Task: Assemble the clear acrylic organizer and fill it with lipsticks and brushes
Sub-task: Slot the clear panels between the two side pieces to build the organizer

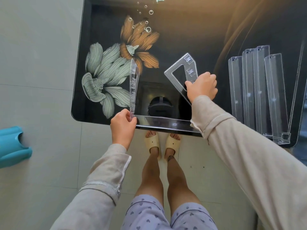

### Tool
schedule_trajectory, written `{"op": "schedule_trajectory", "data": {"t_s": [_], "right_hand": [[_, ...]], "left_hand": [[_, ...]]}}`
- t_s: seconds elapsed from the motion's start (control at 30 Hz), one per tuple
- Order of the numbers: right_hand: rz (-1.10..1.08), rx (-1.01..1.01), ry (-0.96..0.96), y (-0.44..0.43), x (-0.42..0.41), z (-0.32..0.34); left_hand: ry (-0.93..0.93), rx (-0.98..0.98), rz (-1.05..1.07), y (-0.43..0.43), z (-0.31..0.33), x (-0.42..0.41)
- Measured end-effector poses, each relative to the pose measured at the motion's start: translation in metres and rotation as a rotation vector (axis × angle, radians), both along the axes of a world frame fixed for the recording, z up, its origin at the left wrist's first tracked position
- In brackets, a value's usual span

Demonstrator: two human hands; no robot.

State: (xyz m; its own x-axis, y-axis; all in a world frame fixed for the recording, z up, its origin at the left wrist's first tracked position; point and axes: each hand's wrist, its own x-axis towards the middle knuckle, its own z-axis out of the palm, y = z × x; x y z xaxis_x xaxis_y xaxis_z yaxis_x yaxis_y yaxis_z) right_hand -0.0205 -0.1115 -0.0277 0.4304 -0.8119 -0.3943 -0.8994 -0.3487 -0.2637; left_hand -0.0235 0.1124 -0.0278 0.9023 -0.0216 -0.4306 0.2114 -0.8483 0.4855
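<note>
On the black glass table [103, 12] with printed flowers, a clear acrylic side panel [133, 85] stands on edge, joined at its near end to a long clear tray strip [166, 123] that lies along the table's front edge. My left hand [123, 126] pinches that corner joint. My right hand [201, 86] grips a second clear side panel [178, 73], a frame with a triangular cut-out, held tilted above the table to the right. My right sleeve hides the strip's right end. No lipsticks or brushes are in view.
Several long clear acrylic tray strips [259, 92] lie side by side at the table's right. A turquoise plastic object [13, 146] sits on the tiled floor at the left. My legs and slippers show below the table's front edge.
</note>
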Motion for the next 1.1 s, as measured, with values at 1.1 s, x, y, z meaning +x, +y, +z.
{"op": "schedule_trajectory", "data": {"t_s": [1.1], "right_hand": [[-0.208,0.39,-0.626,-0.056,-0.123,0.036]], "left_hand": [[-0.445,-0.074,-0.565,-0.063,0.023,-0.049]]}}
